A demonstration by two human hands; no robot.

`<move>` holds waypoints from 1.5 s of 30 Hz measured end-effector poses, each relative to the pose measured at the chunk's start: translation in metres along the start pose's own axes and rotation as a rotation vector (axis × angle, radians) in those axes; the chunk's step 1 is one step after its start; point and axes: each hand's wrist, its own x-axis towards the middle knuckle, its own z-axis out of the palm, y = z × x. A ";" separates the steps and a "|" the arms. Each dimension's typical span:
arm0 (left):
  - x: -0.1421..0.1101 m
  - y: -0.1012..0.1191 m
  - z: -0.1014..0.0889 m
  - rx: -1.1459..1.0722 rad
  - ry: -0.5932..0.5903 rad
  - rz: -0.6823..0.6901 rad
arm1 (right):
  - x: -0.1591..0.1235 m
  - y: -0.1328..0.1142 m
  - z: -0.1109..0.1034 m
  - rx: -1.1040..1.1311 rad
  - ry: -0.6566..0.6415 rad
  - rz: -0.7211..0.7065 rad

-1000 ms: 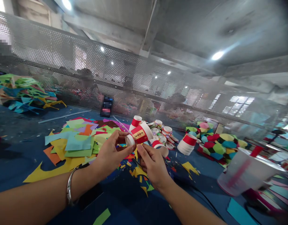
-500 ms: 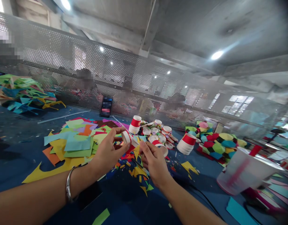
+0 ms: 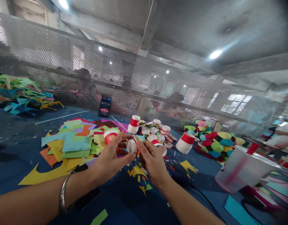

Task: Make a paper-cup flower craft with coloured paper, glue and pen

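Note:
My left hand grips a small red-and-white paper cup by its rim, with the cup tipped on its side and its white end towards me. My right hand is closed in a pinch against the red side of that cup. Thin pointed tips show above the right fingers, but I cannot make out what they belong to. Just behind the left fingers is another red-and-white paper cup with a gold round mark. Beneath both hands lie yellow paper scraps and small coloured clippings.
Coloured paper sheets are heaped on the left. Cup stacks and a pile of round white-rimmed pieces lie ahead. Patchwork balls and a drinking cup with a red straw are at right. A perforated screen stands behind.
The held cup has turned, its white end now facing me more. My right fingers have come closer against its side. The cup with the gold mark now shows behind my left fingers.

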 end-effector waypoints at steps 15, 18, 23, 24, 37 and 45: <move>0.003 0.008 0.001 0.027 0.059 -0.039 | 0.002 -0.001 -0.001 -0.001 -0.017 -0.003; 0.003 0.004 0.001 0.048 0.045 -0.015 | 0.003 0.000 -0.003 -0.019 -0.024 -0.009; 0.001 0.011 0.003 0.001 0.056 -0.016 | 0.004 0.002 -0.006 -0.055 0.013 -0.041; 0.001 0.012 0.003 -0.007 0.060 -0.019 | 0.004 0.002 -0.006 -0.068 0.018 -0.054; 0.004 0.013 -0.001 -0.084 0.107 -0.072 | -0.006 -0.010 -0.005 -0.318 -0.108 -0.235; 0.005 0.014 -0.002 -0.118 0.115 -0.048 | -0.010 -0.011 -0.009 -0.456 -0.075 -0.258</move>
